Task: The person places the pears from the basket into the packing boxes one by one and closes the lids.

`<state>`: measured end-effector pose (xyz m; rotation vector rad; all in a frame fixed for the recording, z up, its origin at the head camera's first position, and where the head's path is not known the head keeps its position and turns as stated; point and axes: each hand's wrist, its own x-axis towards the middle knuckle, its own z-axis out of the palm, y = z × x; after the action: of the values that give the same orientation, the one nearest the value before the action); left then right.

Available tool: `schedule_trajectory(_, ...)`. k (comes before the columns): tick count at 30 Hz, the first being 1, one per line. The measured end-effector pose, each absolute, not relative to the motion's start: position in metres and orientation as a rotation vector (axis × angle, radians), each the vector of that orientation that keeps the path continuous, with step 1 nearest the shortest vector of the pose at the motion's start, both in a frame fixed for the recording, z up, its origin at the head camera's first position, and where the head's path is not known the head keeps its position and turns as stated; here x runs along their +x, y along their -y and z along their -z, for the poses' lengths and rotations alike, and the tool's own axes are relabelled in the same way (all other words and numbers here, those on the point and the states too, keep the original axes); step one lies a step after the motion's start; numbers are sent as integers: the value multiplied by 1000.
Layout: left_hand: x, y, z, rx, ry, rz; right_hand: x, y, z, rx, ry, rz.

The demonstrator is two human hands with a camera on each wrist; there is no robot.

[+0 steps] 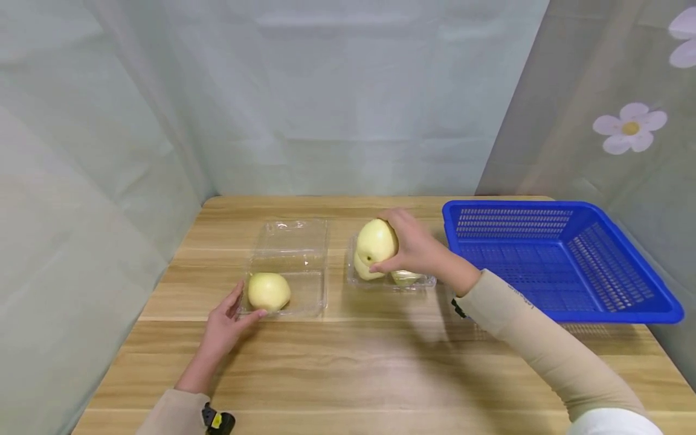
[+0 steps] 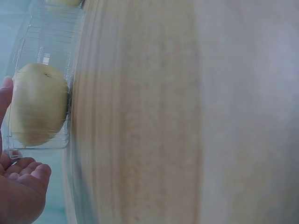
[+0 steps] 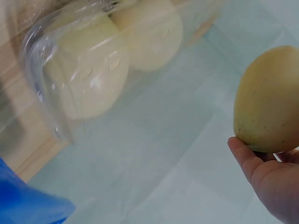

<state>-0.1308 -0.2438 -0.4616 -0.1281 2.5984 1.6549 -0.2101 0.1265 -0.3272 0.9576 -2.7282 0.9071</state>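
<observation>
My left hand (image 1: 224, 326) grips the near left corner of an open, clear plastic clamshell box (image 1: 309, 296), its thumb along the front edge. One pale yellow pear (image 1: 269, 292) lies in the box's near left part, close to that hand. To the right, my right hand (image 1: 415, 244) holds another pear (image 3: 268, 102) from above, thumb and fingers around its sides. This pear is over a second clear plastic box (image 1: 353, 280). Two pears (image 3: 88, 70) show through that box's plastic in the right wrist view; the head view partly hides them behind the hand and held pear.
A blue plastic basket (image 1: 614, 316) with latticed sides stands at the right of the wooden table (image 1: 348, 368), beside my right forearm. Light cloth (image 1: 348, 109) hangs behind the table and at both sides. The open box's lid (image 1: 293, 235) lies back toward the far edge.
</observation>
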Motion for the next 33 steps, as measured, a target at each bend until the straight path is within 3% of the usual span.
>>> schedule_trajectory(33,-130,242,461,-123,-2620,-1675,-216,-70,373,1130,2816,-1030)
